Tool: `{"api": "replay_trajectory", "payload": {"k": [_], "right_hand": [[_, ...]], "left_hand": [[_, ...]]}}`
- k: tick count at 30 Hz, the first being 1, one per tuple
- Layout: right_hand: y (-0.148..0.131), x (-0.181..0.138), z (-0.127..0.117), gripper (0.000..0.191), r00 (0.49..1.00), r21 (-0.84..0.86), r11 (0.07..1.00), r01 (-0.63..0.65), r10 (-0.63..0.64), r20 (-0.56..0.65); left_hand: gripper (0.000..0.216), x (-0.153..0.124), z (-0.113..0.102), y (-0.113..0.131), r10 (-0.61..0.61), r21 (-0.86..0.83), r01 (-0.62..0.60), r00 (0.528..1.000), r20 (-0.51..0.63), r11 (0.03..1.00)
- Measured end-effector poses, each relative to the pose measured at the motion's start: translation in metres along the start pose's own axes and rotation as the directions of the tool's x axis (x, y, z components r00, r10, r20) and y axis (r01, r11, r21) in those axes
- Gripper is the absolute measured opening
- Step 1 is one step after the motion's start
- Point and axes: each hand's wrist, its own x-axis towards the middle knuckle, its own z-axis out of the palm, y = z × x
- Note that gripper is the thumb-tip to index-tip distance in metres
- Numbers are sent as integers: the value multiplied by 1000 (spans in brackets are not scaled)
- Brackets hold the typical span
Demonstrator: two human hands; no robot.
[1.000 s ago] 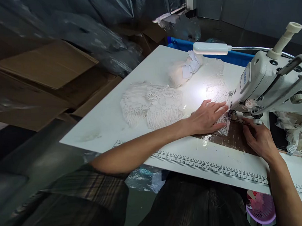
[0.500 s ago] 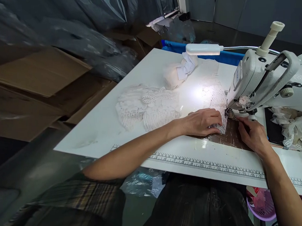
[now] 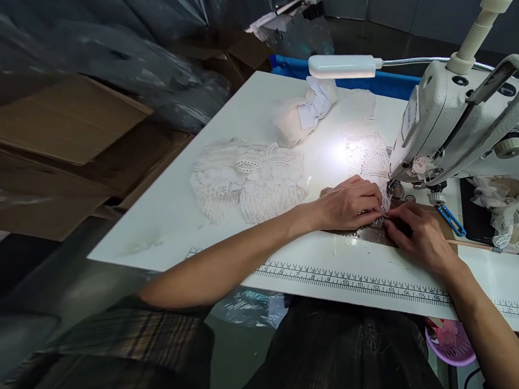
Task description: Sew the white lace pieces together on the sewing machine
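A strip of white lace (image 3: 367, 155) runs under the needle of a white sewing machine (image 3: 454, 123) on a white table (image 3: 222, 133). My left hand (image 3: 350, 205) lies curled on the near end of the lace, fingertips pinching it just left of the presser foot. My right hand (image 3: 418, 236) meets it from the right, fingertips touching the same lace end over a brown patch of the table. A heap of white lace pieces (image 3: 250, 180) lies to the left of my left arm.
A lamp (image 3: 342, 66) on a bent neck lights the needle area. A bundle of pale fabric (image 3: 301, 115) sits at the back. Printed ruler (image 3: 353, 282) along the near edge. Blue tool (image 3: 452, 219), lace scraps (image 3: 501, 212) right. Cardboard boxes (image 3: 67, 134) left.
Both hands drew back from the needle toward me. My left hand went from flat on the lace to curled and pinching it; my right hand moved left to meet it.
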Motion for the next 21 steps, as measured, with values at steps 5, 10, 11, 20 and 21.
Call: {"api": "replay_trajectory", "payload": {"k": [5, 10, 11, 20, 21], "right_hand": [[9, -1, -2, 25, 994, 5, 999, -52, 53, -97], [18, -3, -2, 35, 992, -100, 993, -65, 54, -111], [18, -3, -1, 37, 997, -132, 991, -37, 27, -75], [20, -3, 2, 40, 996, -292, 952, 89, -93, -1], [20, -2, 1, 39, 995, -294, 951, 98, -99, 11]], "left_hand": [[24, -1, 4, -2, 54, 10, -54, 998, 24, 998], [23, 0, 4, -2, 22, -17, -22, 1000, -4, 1000], [23, 0, 4, -2, 23, -18, -23, 1000, -4, 1000], [28, 0, 5, -4, 123, 83, -125, 992, 26, 989], [29, 1, 5, -4, 132, 105, -134, 991, 34, 985]]}}
